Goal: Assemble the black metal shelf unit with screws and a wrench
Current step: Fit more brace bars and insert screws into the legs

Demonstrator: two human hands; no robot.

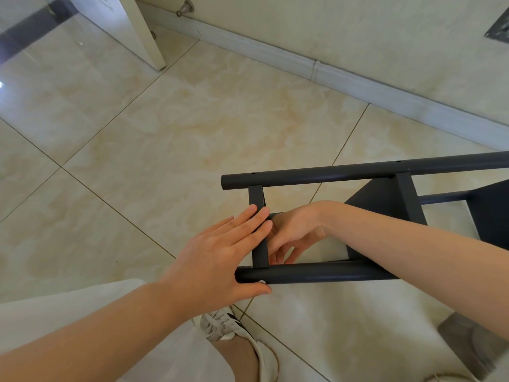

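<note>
The black metal shelf unit (330,173) lies on its side on the tiled floor, two round tubes running left to right with flat crossbars between them. My left hand (220,252) rests flat with straight fingers on the end crossbar (256,197), thumb under the near tube (316,274) beside a silver screw head (261,282). My right hand (292,232) reaches down inside the frame behind that crossbar, fingers curled near the joint with the near tube. Whatever those fingers hold is hidden. No wrench shows.
A white baseboard (275,55) and wall run along the back, with a door edge (143,31) and a doorstop (186,8) at upper left. My white-clad leg and sneaker (228,326) sit just below the frame. Bare tile lies to the left.
</note>
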